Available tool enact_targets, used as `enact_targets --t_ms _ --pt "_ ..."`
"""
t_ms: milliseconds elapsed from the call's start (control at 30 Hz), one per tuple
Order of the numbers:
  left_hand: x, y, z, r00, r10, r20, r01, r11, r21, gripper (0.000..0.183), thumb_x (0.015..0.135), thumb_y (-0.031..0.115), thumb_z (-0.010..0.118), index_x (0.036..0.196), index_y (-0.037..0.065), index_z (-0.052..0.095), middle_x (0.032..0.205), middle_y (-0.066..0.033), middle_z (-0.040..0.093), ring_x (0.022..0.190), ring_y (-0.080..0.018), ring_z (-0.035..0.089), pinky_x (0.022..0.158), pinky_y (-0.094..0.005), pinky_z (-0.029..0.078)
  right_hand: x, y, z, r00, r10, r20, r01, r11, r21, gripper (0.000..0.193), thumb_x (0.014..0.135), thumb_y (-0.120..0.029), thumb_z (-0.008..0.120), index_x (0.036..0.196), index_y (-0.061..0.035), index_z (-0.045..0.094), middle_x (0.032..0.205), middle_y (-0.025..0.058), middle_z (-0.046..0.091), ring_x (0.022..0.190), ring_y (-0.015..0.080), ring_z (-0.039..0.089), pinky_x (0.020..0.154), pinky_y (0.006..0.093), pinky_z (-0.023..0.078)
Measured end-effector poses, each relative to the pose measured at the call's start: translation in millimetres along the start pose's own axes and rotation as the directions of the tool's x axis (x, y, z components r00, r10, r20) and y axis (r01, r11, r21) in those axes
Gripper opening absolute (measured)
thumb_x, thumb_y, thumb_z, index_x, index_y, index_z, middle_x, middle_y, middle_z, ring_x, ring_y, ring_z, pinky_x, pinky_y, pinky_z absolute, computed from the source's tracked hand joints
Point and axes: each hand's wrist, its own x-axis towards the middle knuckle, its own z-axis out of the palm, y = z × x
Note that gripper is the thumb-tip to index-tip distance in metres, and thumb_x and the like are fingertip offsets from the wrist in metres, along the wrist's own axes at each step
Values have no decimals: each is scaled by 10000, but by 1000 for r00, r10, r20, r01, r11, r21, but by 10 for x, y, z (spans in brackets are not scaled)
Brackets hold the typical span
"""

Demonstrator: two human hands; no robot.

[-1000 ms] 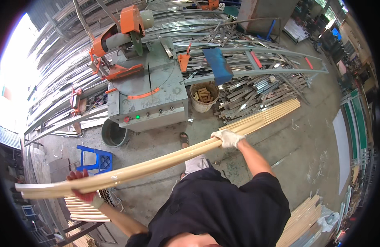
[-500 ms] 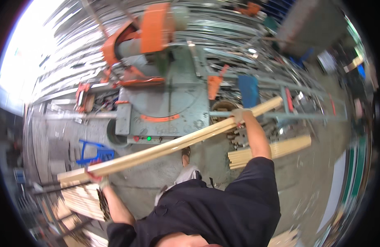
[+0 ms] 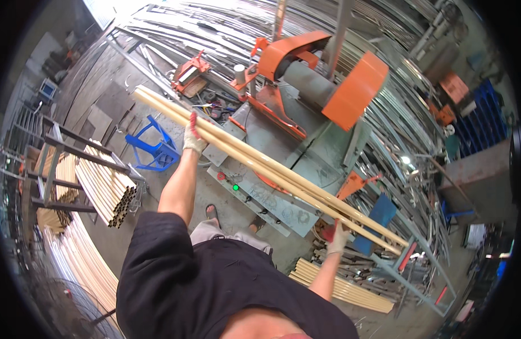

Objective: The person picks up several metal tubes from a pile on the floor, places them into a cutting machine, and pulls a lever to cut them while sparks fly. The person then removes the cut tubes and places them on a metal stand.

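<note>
Poles (image 3: 254,151), two long cream ones side by side, slant across the front of the orange-and-grey saw (image 3: 311,83). A blue stool (image 3: 161,151) stands near their left end. The gloved left hand (image 3: 193,139) and right hand (image 3: 337,237), well apart, both clasp the poles. A green light (image 3: 235,187) glows on the saw.

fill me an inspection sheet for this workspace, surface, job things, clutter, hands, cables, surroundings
Surface: saw bench, grey and slotted; green light lit on its front panel.
Job's things: long cream lengths, held slanting across the bench.
Clutter: metal offcuts heaped on the floor near more cream stock; blue stool beside the bench.
Hands: gloved left hand wraps the lengths; gloved right hand at them, grip partly hidden.
Cables: none clearly made out.
Surroundings: metal bars behind; bundled tubes at left.
</note>
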Motion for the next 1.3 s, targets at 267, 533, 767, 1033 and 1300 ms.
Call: enact_targets --t_ms 267,533,767,1033,1300 --pt "482 -99 154 986 -73 149 73 997 7 406 873 410 833 985 70 640 876 -132 698 836 -342 685 856 -521 579 506 187 1381 982 -10 187 -148 568 809 765 839 -623 780 1334 -63 617 1351 109 654 1226 317 621 1070 551 495" --pt "1299 -367 118 962 -202 182 201 979 25 434 813 434 882 1015 104 684 972 -102 726 938 -290 692 900 -476 560 1081 429 1528 988 139 63 -137 628 766 780 814 -589 821 1377 -99 596 1350 78 671 1217 286 648 1059 507 528" --pt "2077 -875 -196 957 -283 -71 284 959 9 403 819 341 895 1064 112 672 987 -109 725 946 -309 707 870 -567 582 1441 405 1798 976 144 -165 -16 798 603 688 856 -547 790 1343 -91 624 1260 92 703 1071 291 701 872 459 596" --pt "2603 -1044 -272 924 -378 -57 380 924 36 413 866 196 854 1207 66 661 1162 -89 716 1095 -265 674 1021 -473 556 1382 104 1912 962 222 -161 -110 849 517 552 893 -515 776 1248 -104 677 1173 110 727 1037 299 699 871 444 603" --pt "2809 -1060 -163 931 -363 -40 361 931 -53 292 841 150 853 1092 63 733 1061 -71 747 1014 -238 709 920 -428 602 1057 -264 1949 977 212 29 -212 944 252 495 907 -561 743 1106 -112 680 856 36 713 683 189 687 604 347 598"
